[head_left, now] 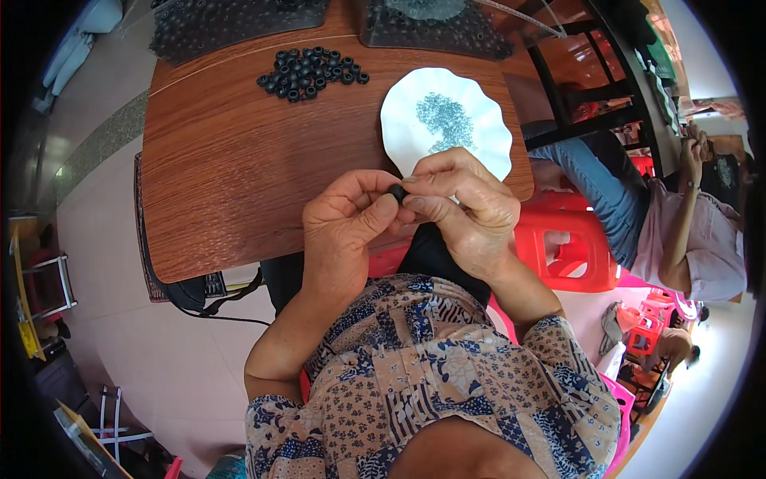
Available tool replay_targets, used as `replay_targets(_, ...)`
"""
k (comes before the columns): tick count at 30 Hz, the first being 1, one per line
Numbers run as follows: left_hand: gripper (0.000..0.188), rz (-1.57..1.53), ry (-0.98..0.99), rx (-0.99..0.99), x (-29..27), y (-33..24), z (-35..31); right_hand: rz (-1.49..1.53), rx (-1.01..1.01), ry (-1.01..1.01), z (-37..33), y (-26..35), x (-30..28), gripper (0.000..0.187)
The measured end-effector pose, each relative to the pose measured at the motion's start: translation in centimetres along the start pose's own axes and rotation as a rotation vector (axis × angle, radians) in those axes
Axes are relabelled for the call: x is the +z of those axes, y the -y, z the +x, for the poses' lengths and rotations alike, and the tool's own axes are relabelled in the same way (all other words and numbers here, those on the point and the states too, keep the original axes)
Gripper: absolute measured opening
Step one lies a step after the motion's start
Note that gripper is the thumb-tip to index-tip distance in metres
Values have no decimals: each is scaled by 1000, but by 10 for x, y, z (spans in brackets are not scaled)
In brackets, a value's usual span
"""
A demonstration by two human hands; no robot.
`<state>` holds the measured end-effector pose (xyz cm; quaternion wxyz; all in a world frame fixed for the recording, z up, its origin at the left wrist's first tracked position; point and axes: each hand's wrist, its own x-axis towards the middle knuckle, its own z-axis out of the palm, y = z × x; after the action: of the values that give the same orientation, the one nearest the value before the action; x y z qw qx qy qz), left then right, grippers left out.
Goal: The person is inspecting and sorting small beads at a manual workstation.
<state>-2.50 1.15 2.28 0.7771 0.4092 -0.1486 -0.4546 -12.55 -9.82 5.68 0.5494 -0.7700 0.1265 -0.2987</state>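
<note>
Over the table's near edge my left hand (345, 227) pinches a small black round part (397, 192) between thumb and finger. My right hand (471, 207) meets it there, its thumb and fingertips closed at the part's right side. Whatever those right fingertips hold is too small or hidden to make out. Just beyond my right hand sits a white plate with a wavy rim (496, 104), bearing a patch of tiny grey pieces (444, 120). Farther off on the tabletop lies a loose pile of black ring-like parts (307, 72), each with a hole.
Two clear containers, a left one (239, 32) and a right one (439, 36), hold many dark parts at the table's (231, 176) far side. A red plastic stool (566, 247) stands at the right, near a seated person in jeans (594, 180). A black strap (231, 299) hangs below the table's left corner.
</note>
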Motion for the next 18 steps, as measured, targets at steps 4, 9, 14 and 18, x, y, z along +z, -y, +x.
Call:
replay_targets(4, 20, -87, 24, -64, -5, 2, 0, -41, -49, -47, -5, -4, 5, 11)
replay_targets(9, 21, -125, 44, -117, -8, 5, 1, -19, -79, -43, -7, -11, 6, 15)
replay_targets(14, 21, -183, -2, -186, -7, 4, 2, 46, -27, -74, -6, -14, 11, 13)
replay_targets(18, 15, -214, -20, -122, 0, -1, 0, -56, -6, -55, -10, -13, 11, 28)
